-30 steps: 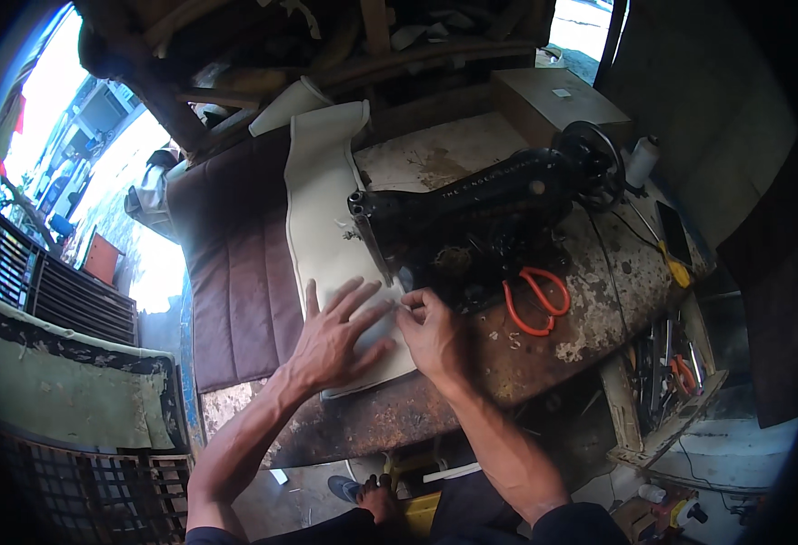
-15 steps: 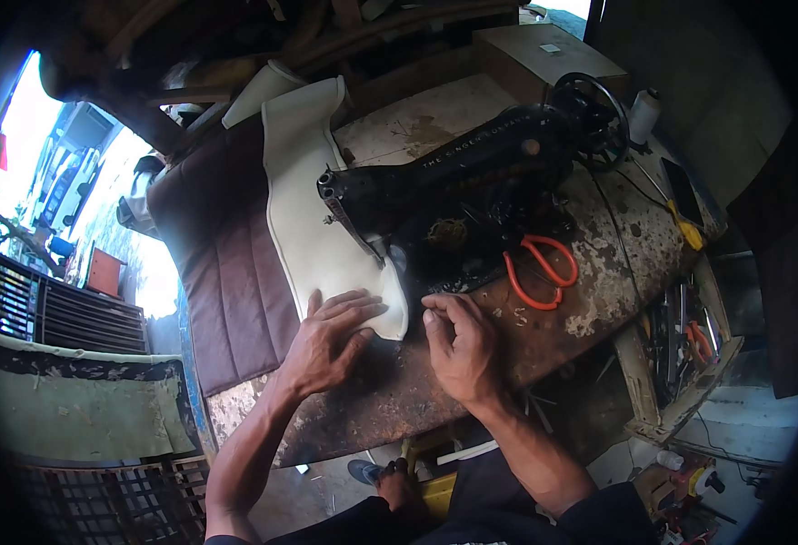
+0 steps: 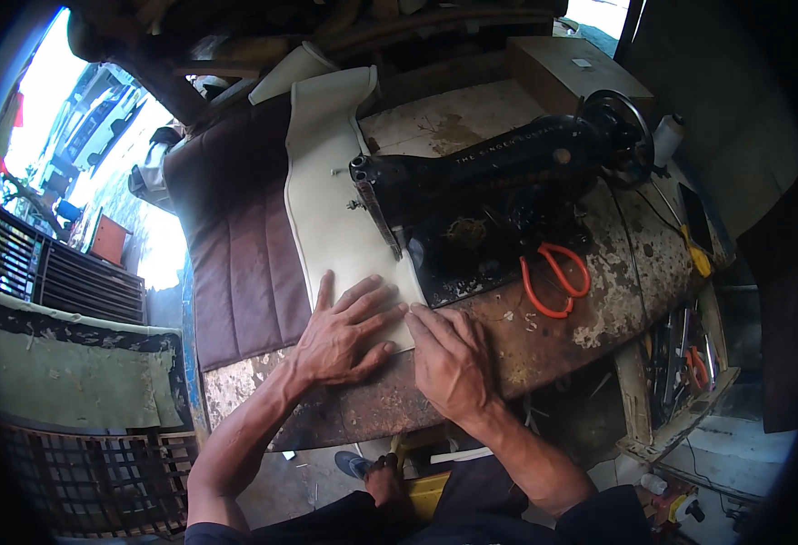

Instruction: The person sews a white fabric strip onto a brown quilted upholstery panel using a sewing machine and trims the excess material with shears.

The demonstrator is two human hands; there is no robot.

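A long cream padded panel [image 3: 331, 191] with a corded edge runs lengthwise across the table and under the needle end of a black sewing machine [image 3: 490, 177]. My left hand [image 3: 349, 334] lies on the panel's near end, fingers spread and palm down. At the panel's right edge, just in front of the needle area, my right hand [image 3: 455, 363] has its fingers together and pinches the edge. The thumb's grip is partly hidden.
Left of the panel lies a brown quilted cloth [image 3: 235, 245]. Orange-handled scissors [image 3: 553, 283] rest right of the machine base. Farther right are a thread cone [image 3: 668, 139], a yellow-handled screwdriver [image 3: 697, 259] and a dark phone [image 3: 694, 218]. A box [image 3: 581, 73] stands behind the machine.
My right hand has moved in to the panel's right edge and closed on it. My left hand has spread its fingers. The panel's near end now reaches closer to me, and the view has shifted slightly.
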